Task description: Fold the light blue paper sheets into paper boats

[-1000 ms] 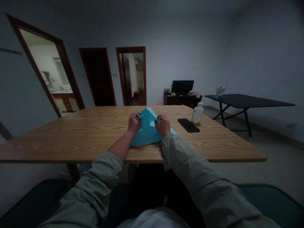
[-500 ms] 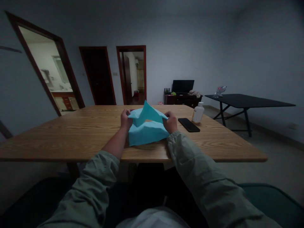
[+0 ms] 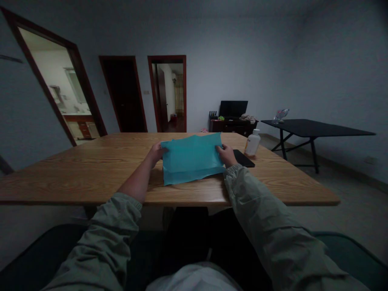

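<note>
A sheet of turquoise paper [image 3: 192, 155] is stretched between my two hands above the wooden table [image 3: 121, 173]. It is tilted up with its broad face towards me, and its lower part reaches down to the tabletop. My left hand [image 3: 157, 152] pinches the sheet at its left edge, near the upper corner. On the opposite edge my right hand [image 3: 226, 154] grips it between thumb and fingers. A crease runs across the sheet near the bottom. What lies behind the paper is hidden.
Just right of my right hand lies a black phone [image 3: 244, 158], partly covered by it. A white pump bottle [image 3: 252, 143] stands beside the phone. A black folding table [image 3: 315, 128] is farther right. The table's front edge [image 3: 182, 203] runs close before me.
The paper had a raised peak and a gap in its middle; now it is pulled out flat and wider. My hands have moved apart, the right one now overlapping the phone.
</note>
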### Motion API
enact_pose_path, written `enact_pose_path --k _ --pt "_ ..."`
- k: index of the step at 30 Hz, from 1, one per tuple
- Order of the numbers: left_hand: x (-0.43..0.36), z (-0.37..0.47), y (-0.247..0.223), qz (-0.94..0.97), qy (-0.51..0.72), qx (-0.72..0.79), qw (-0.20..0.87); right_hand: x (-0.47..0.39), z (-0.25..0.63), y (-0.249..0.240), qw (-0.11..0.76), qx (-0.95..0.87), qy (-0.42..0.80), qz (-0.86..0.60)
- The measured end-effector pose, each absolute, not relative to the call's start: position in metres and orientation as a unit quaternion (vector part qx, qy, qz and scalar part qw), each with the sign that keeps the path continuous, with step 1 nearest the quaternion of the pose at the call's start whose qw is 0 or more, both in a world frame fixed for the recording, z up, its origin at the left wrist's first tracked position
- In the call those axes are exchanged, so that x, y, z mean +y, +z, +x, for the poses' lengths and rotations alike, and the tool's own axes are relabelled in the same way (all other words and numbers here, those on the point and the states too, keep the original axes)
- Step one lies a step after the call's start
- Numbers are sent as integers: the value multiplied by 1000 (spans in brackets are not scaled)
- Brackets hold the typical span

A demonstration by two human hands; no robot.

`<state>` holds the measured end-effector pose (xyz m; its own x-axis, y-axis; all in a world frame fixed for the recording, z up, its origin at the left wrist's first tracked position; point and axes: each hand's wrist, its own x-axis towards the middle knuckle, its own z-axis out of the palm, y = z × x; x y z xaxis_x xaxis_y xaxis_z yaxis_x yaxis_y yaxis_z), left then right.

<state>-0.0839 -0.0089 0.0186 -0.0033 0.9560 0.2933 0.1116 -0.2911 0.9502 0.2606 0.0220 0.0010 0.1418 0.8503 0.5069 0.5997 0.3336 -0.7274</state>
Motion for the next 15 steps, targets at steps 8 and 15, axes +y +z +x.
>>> enact_pose_path --k 8,15 --pt "-9 -102 -6 607 304 542 496 24 278 -22 301 -705 64 -639" --pt "-9 -107 -9 618 234 580 475 21 274 -27 229 -717 13 -659"
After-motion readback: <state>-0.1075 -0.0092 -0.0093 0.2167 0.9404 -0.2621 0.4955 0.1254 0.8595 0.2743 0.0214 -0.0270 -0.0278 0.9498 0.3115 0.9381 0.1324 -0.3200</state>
